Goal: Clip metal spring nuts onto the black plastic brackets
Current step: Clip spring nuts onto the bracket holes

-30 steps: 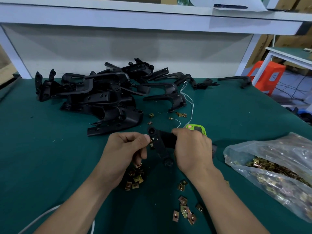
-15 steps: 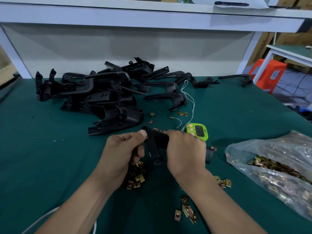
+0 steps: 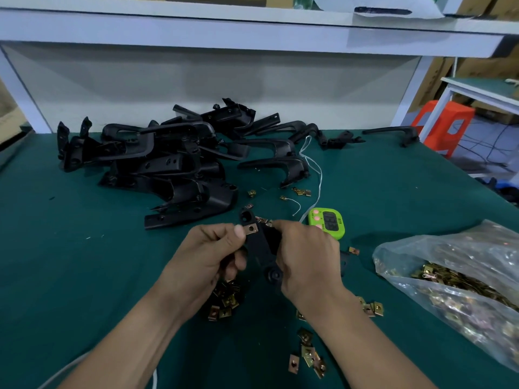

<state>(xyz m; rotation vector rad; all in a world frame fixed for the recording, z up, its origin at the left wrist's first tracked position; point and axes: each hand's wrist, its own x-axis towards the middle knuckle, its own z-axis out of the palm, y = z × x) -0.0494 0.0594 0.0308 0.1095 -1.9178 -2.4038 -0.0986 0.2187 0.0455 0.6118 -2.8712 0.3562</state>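
Spring nut (image 3: 251,228) pinched by left hand (image 3: 207,255) against black bracket (image 3: 261,246) gripped by right hand (image 3: 307,258); timer (image 3: 328,222) digits unreadable.

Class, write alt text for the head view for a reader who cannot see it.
The left hand pinches a metal spring nut against a black plastic bracket gripped by the right hand, over a green table. Brackets lie piled behind; a bag of nuts sits at right.

The bench (image 3: 70,262) lies open along its left side and behind the bag of spring nuts (image 3: 449,290), which fills the near right. A pile of black brackets (image 3: 168,169) blocks the back left and middle, a green timer (image 3: 327,222) sits right of centre, and loose nuts (image 3: 309,355) litter the front middle.
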